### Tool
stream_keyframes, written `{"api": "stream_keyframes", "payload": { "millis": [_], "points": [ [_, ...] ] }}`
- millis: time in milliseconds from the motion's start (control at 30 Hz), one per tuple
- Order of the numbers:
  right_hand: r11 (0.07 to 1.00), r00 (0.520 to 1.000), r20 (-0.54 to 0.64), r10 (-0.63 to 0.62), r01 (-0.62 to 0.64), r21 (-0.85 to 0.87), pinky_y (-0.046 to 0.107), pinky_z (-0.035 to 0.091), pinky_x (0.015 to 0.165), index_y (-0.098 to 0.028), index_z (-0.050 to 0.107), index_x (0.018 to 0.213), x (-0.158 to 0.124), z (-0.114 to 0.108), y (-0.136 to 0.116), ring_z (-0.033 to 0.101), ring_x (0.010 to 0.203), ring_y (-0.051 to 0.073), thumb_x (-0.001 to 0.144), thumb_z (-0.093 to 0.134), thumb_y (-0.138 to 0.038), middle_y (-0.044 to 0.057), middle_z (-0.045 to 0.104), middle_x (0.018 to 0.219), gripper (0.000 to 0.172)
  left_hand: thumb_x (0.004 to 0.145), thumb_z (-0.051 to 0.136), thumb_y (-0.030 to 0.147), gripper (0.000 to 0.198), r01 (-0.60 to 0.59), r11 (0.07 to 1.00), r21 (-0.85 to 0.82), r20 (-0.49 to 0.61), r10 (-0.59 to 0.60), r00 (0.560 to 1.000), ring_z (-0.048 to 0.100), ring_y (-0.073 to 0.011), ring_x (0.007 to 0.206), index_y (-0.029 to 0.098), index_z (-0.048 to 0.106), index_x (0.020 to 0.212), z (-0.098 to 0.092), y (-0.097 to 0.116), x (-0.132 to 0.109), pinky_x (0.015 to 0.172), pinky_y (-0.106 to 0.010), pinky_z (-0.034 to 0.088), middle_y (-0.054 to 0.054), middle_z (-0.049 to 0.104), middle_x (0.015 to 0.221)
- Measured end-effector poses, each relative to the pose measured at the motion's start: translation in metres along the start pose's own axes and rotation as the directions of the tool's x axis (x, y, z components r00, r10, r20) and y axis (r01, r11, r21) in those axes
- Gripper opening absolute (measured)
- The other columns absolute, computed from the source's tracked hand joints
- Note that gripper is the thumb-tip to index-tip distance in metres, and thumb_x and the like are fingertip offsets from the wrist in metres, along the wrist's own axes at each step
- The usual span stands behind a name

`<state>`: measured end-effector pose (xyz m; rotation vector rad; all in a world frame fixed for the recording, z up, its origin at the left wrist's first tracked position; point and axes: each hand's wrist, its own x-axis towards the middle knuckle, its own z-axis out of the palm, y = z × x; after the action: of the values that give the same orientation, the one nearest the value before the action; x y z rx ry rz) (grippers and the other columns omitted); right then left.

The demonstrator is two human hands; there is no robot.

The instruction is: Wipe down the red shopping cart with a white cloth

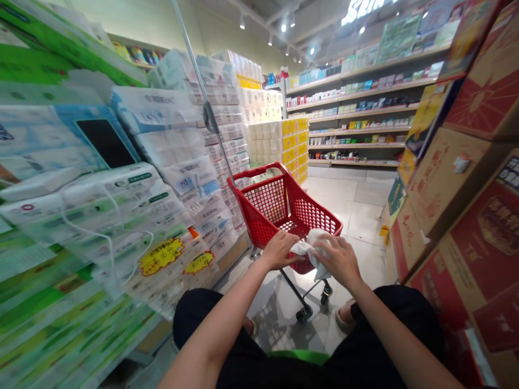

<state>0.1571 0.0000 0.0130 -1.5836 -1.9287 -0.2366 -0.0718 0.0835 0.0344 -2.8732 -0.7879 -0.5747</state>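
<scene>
A red plastic shopping cart with lattice walls stands on the floor between my knees, its basket showing nothing inside. A crumpled white cloth lies over the basket's near rim and hangs partly down outside it. My left hand is at that rim, fingers closed on the left end of the cloth. On the other side my right hand grips the bunched cloth with curled fingers. Some fingertips are hidden in its folds.
Stacked tissue packs rise on the left, with a phone and a white cable on them. Cardboard boxes crowd the right. A metal pole rises by the cart. Stocked shelves stand behind the tiled floor.
</scene>
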Motion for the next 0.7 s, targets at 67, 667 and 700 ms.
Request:
{"api": "stream_keyframes", "payload": {
  "millis": [67, 667, 700],
  "points": [
    [0.998, 1.000, -0.024, 0.018, -0.019, -0.052, 0.053, 0.031, 0.106, -0.033, 0.069, 0.102, 0.007, 0.005, 0.021, 0.036, 0.132, 0.032, 0.091, 0.047, -0.058, 0.003, 0.047, 0.142, 0.036, 0.088, 0.055, 0.060, 0.049, -0.070, 0.997, -0.013, 0.037, 0.071, 0.997, 0.050, -0.0221, 0.115, 0.023, 0.054, 0.119, -0.009, -0.019, 0.000, 0.106, -0.038, 0.036, -0.007, 0.058, 0.120],
    [0.965, 0.985, -0.067, 0.158, -0.168, -0.199, 0.049, 0.035, 0.093, -0.014, 0.061, 0.104, 0.016, 0.037, -0.030, 0.047, 0.101, 0.031, 0.098, 0.031, -0.040, 0.017, 0.058, 0.102, 0.040, 0.085, 0.062, 0.052, 0.042, 0.343, 0.862, 0.373, -0.126, -0.319, 0.939, 0.052, -0.0288, 0.103, 0.024, 0.057, 0.115, 0.006, -0.019, 0.014, 0.107, -0.057, 0.026, -0.009, 0.059, 0.106],
    [0.970, 0.986, -0.074, 0.147, -0.158, -0.186, 0.049, 0.034, 0.093, -0.013, 0.060, 0.108, 0.021, 0.040, -0.036, 0.047, 0.101, 0.031, 0.098, 0.032, -0.040, 0.018, 0.058, 0.104, 0.040, 0.085, 0.063, 0.050, 0.041, 0.348, 0.867, 0.356, -0.136, -0.321, 0.937, 0.052, -0.0292, 0.103, 0.023, 0.057, 0.114, 0.008, -0.016, 0.016, 0.106, -0.058, 0.026, -0.010, 0.059, 0.105]
  ]
}}
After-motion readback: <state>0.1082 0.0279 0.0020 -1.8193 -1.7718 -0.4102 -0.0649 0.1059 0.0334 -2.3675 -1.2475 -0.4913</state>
